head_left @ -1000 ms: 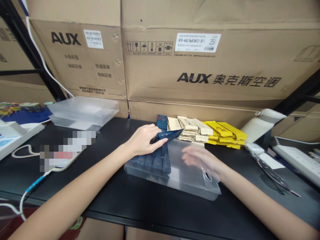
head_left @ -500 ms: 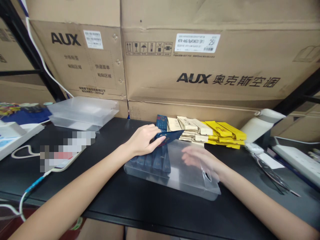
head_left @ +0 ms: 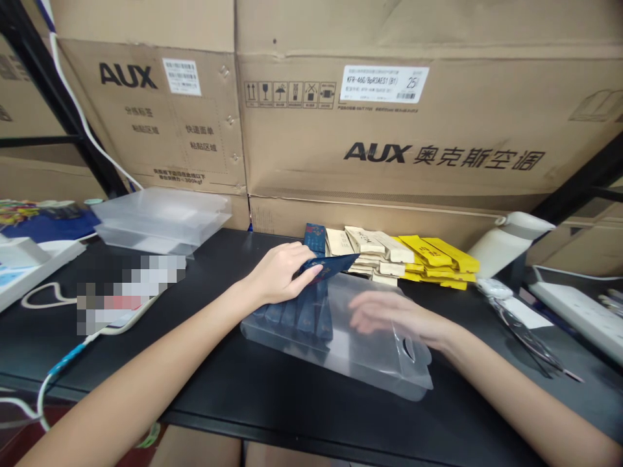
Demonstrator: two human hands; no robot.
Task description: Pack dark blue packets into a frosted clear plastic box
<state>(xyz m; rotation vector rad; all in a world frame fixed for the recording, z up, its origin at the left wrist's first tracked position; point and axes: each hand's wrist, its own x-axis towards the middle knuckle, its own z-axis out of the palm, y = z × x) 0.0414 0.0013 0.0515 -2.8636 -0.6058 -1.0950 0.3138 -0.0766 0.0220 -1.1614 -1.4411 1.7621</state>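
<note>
My left hand (head_left: 287, 272) is closed on a dark blue packet (head_left: 333, 264), held above a clear plastic bag (head_left: 370, 353). Inside the bag's left part, several dark blue packets (head_left: 296, 318) lie side by side. My right hand (head_left: 382, 312) reaches into the bag's right end, its fingers seen through the plastic, spread a little and holding nothing. Behind the bag are another blue packet (head_left: 315, 237), stacked cream packets (head_left: 372, 243) and stacked yellow packets (head_left: 438, 256).
Clear plastic bags (head_left: 160, 217) are stacked at the back left, with a phone (head_left: 131, 311) and cable nearer. To the right are a white bottle (head_left: 506, 243), glasses (head_left: 523, 331) and a power strip (head_left: 574, 311). Cardboard boxes (head_left: 413, 181) stand behind.
My right hand has moved slightly left and lower within the bag, and the bag's right end has shifted a little down and right. My left hand has barely moved.
</note>
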